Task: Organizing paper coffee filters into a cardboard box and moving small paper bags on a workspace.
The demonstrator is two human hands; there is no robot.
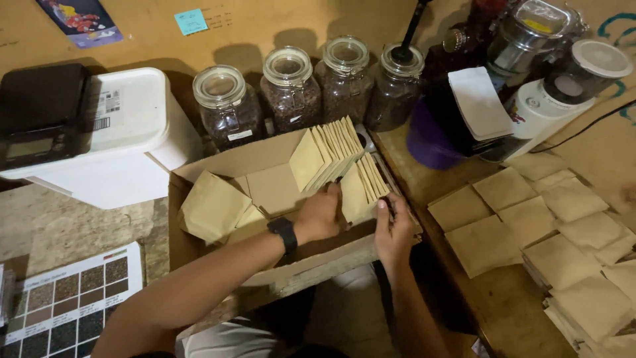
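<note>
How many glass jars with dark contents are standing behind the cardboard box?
4 glass jars stand in a row behind the cardboard box: leftmost, second, third, rightmost with a dark handle sticking out. Others may be hidden at right.

wall: tan board (265,26) | bench: wooden top (510,311) | floor: mottled stone (59,225) | light: dim, warm

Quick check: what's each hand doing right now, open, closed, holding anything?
Left hand: closed on the row of tan pouches in the cardboard box.
Right hand: closed on the same pouches from the other side.
</note>
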